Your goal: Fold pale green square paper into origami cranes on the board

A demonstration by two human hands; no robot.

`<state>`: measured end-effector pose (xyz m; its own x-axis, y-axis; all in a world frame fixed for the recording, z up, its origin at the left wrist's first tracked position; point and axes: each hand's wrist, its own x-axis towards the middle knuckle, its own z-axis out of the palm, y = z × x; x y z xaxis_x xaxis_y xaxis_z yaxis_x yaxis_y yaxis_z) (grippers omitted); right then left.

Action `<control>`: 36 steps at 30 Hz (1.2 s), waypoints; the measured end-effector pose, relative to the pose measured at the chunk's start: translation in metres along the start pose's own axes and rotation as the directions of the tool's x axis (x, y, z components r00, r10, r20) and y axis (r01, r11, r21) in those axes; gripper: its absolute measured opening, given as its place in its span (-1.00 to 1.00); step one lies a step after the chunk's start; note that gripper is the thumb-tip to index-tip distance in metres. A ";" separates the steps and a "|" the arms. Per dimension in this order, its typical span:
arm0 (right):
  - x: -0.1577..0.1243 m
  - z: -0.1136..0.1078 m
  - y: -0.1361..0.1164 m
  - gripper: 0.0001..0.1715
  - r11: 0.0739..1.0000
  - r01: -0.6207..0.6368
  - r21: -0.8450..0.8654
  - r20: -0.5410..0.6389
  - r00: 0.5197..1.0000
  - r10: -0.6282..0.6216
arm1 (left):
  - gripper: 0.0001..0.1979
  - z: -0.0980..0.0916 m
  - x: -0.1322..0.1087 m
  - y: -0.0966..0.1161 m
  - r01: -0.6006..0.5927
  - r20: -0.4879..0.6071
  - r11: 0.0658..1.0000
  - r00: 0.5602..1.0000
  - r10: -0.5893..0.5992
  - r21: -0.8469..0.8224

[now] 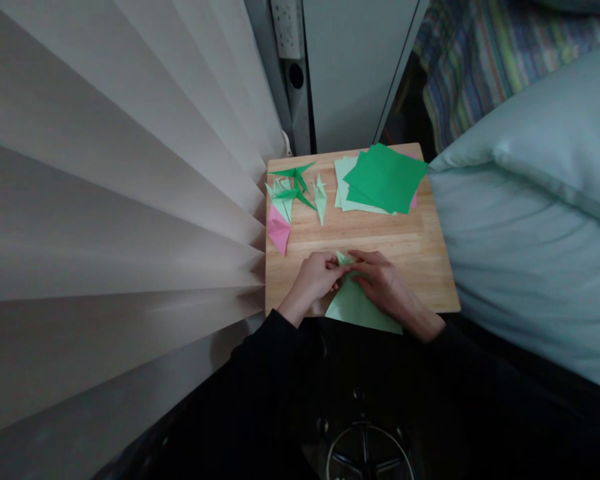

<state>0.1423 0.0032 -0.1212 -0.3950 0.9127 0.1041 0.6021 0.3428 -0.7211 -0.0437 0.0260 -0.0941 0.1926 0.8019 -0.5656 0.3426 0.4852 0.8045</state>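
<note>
Pale green paper (360, 307) pinched at its tip by left hand (314, 277) and right hand (385, 283) on table (410, 247); best creased flat, edges aligned.

Both hands — left hand (314, 277) and right hand (384, 283) — pinch a pale green folded paper (355, 303) at the wooden board's (420, 267) near edge, finished paper cranes (293, 190) and a stack of green sheets (383, 177) lying beyond.
</note>
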 end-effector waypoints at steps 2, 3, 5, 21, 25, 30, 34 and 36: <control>0.001 -0.003 -0.001 -0.75 0.988 -0.085 0.129 0.019 0.996 0.084 | -0.70 -0.001 0.001 -0.002 -0.056 -0.022 0.995 0.998 0.058 0.078; 0.003 -0.005 -0.003 -0.81 0.967 -0.150 0.205 0.045 0.989 0.144 | -0.68 -0.003 0.001 -0.002 -0.100 -0.032 0.990 0.994 0.103 0.103; 0.006 -0.012 -0.008 -0.86 0.877 -0.296 0.379 0.115 0.955 0.273 | -0.69 -0.005 0.002 -0.001 -0.186 -0.025 0.978 0.982 0.189 0.093; 0.014 -0.039 -0.033 -0.51 0.663 -0.420 0.620 0.247 0.906 0.343 | -0.65 0.001 -0.012 0.026 -0.248 -0.124 0.921 0.968 0.220 -0.299; 0.012 -0.038 -0.035 -0.59 0.716 -0.378 0.588 0.246 0.926 0.287 | -0.73 0.002 -0.016 0.024 -0.265 -0.193 0.924 0.957 0.216 -0.277; 0.011 -0.037 -0.033 -0.65 0.750 -0.365 0.551 0.259 0.930 0.263 | -0.77 0.001 -0.019 0.023 -0.248 -0.204 0.924 0.960 0.194 -0.290; 0.010 -0.033 -0.030 -0.68 0.714 -0.406 0.571 0.297 0.913 0.281 | -0.69 0.001 -0.017 0.022 -0.226 -0.147 0.932 0.971 0.190 -0.284; 0.010 -0.032 -0.030 -0.67 0.687 -0.414 0.597 0.281 0.910 0.305 | -0.65 0.001 -0.015 0.020 -0.208 -0.087 0.946 0.978 0.192 -0.250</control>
<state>0.1427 0.0097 -0.0763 -0.3706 0.8729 -0.3174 0.1625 -0.2756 -0.9474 -0.0388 0.0237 -0.0699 0.1736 0.9074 -0.3828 0.0541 0.3793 0.9237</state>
